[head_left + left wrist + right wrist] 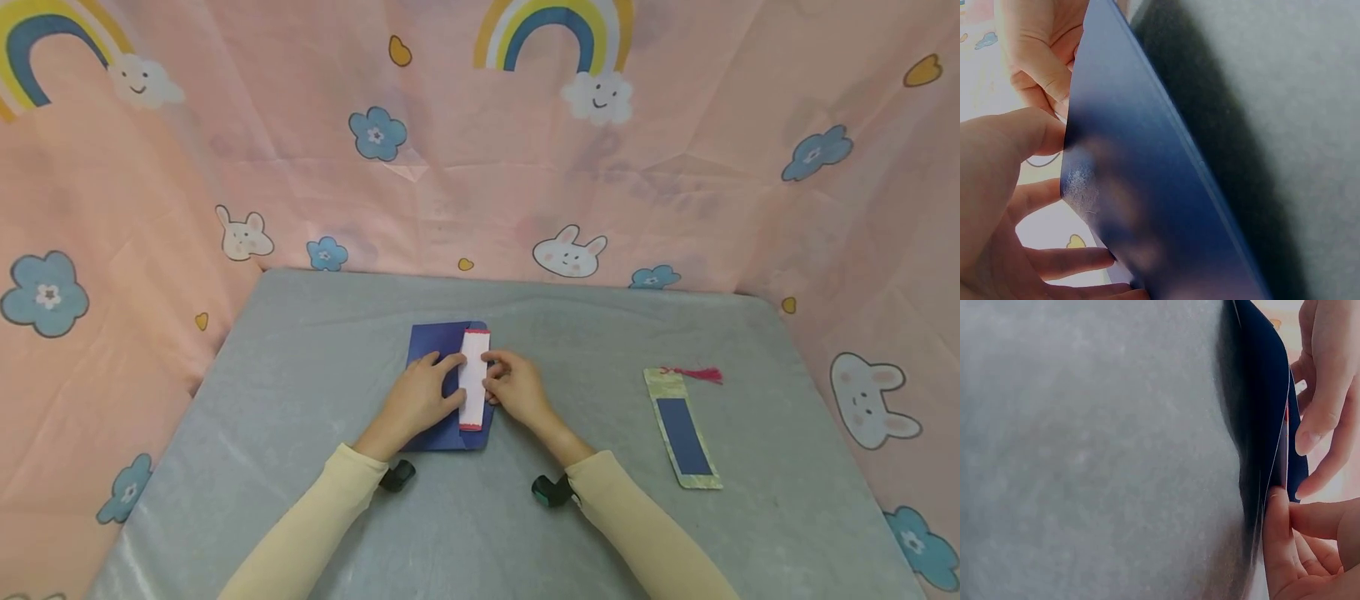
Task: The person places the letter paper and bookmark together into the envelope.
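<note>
Zero grip from the left hand (420,397), fingers loosely spread, probably steadying the strip (473,379) lying along the right side of the folder (437,338). Meanwhile right hand (519,392) pinches the strip's edge, likely for fine control; can't tell if it catches the folder too.

Room to pass over table (592,350) between right hand (522,392) and bookmark (684,437); more left of folder (435,337). Lane between sleeves (318,521) runs up to folder's near edge, wrist cameras (551,492) flanking. Left hand (415,397) and strip (474,379) block the middle. Backdrop (465,200) walls far edge.
</note>
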